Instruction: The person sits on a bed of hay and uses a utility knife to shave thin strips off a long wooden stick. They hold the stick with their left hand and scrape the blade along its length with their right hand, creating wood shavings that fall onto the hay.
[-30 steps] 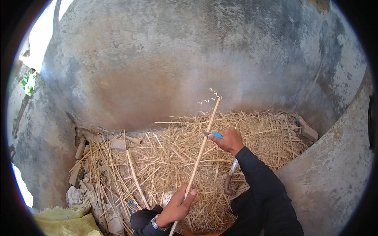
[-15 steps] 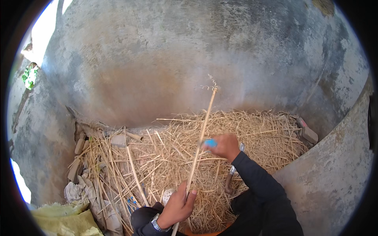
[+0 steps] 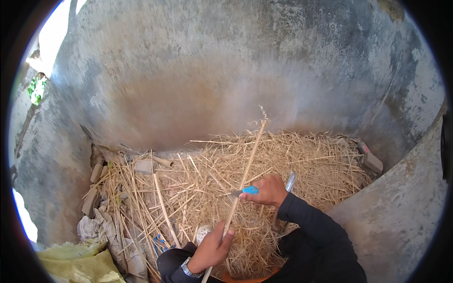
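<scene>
My left hand (image 3: 213, 247), with a watch (image 3: 187, 267) at the wrist, is closed round the lower part of a long, thin bamboo strip (image 3: 252, 158). The strip slants up and away to the right, and thin curled shavings (image 3: 263, 114) cling to its far tip. In my right hand (image 3: 270, 189) is a knife with a blue handle (image 3: 250, 190); its short grey blade (image 3: 237, 193) lies against the strip above my left hand. A curved metal blade (image 3: 290, 181) with a wooden handle lies behind my right wrist, partly hidden.
Shavings and straw-like strips (image 3: 311, 160) cover the floor. Longer strips (image 3: 163, 207) lie at the left, near bricks (image 3: 89, 203) and crumpled cloth (image 3: 92, 228). A yellowish sack (image 3: 78, 264) is at lower left. Concrete walls (image 3: 198, 61) close in the far side and right.
My right hand with the knife has moved down the strip toward my left hand. The strip's far tip has dropped and shifted slightly right. My left hand keeps its hold.
</scene>
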{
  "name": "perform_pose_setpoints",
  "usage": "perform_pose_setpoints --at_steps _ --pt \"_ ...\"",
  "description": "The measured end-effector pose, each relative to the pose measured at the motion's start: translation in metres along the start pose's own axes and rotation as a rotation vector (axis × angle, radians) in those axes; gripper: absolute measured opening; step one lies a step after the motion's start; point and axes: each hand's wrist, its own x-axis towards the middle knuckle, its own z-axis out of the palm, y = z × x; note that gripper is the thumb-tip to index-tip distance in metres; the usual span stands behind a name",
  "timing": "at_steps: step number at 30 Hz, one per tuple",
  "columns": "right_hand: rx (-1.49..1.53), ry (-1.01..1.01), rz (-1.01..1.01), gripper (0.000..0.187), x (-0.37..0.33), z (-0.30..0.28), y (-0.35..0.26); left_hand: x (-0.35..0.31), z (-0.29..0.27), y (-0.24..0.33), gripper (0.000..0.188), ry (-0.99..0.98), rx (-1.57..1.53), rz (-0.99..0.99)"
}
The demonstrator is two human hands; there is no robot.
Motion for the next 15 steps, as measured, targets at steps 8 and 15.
perform_pose_setpoints --at_steps 8,15 --pt "-0.117 0.203 -0.107 0.075 0.020 0.004 0.033 0.007 0.003 0.003 0.034 0.003 0.033 -0.035" --pt "-0.139 0.115 0.401 0.084 0.029 -0.017 0.110 -0.009 0.011 0.006 0.031 -0.120 0.037 0.008"
